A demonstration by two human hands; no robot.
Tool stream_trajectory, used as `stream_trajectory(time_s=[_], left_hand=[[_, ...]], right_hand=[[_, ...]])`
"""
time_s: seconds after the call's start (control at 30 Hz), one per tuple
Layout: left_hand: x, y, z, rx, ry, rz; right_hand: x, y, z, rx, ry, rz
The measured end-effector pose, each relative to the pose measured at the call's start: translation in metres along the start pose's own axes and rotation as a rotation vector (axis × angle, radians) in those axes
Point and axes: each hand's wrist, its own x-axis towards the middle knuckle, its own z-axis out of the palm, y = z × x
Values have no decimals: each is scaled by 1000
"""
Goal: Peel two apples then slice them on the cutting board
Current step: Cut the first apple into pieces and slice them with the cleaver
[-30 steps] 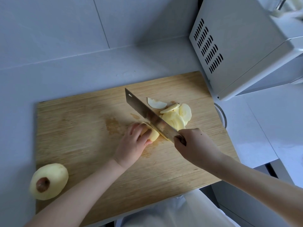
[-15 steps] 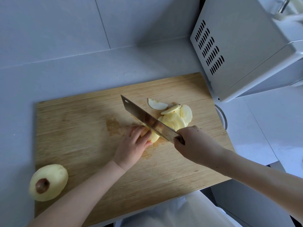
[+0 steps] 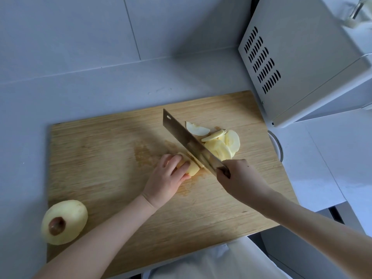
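On the wooden cutting board [image 3: 100,158] my left hand [image 3: 167,178] presses down a remaining piece of peeled apple [image 3: 192,169]. My right hand [image 3: 239,182] grips the handle of a cleaver [image 3: 187,140], whose blade runs diagonally and rests against the piece's cut face, where a thin slice stands. A pile of several pale apple slices [image 3: 221,143] lies just right of the blade. A second peeled whole apple [image 3: 64,221] with a brown stem pit lies at the board's front left corner.
A white microwave [image 3: 302,63] stands close behind the board's right end. A round metal rim [image 3: 278,146] peeks out beside the board's right edge. Grey countertop [image 3: 90,93] and tiled wall lie behind; the counter's front edge is just below the board.
The cleaver rose slightly, then came down into the apple piece again, cutting another thin slice. My left hand stays on the piece.
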Motion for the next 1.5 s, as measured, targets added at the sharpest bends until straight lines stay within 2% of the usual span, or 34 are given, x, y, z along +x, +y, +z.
stream_trajectory(time_s=[0.13,0.53,0.77,1.03,1.2,1.5], left_hand=[[2,0,-2,6,-6,18],[3,1,-1,25,0,32],[0,1,1,21,32,3],[-3,-2,1,43,28,14],[-3,-2,3,-12,29,-8],[-5,-5,6,4,22,12]], right_hand=[[-9,-2,-12,22,-3,-26],[-11,-13,-14,-156,-68,-72],[14,-18,4,-126,-104,-47],[8,-11,12,-13,-36,-34],[-13,-12,-4,-72,-7,-72],[-4,-17,-4,-136,-91,-73]])
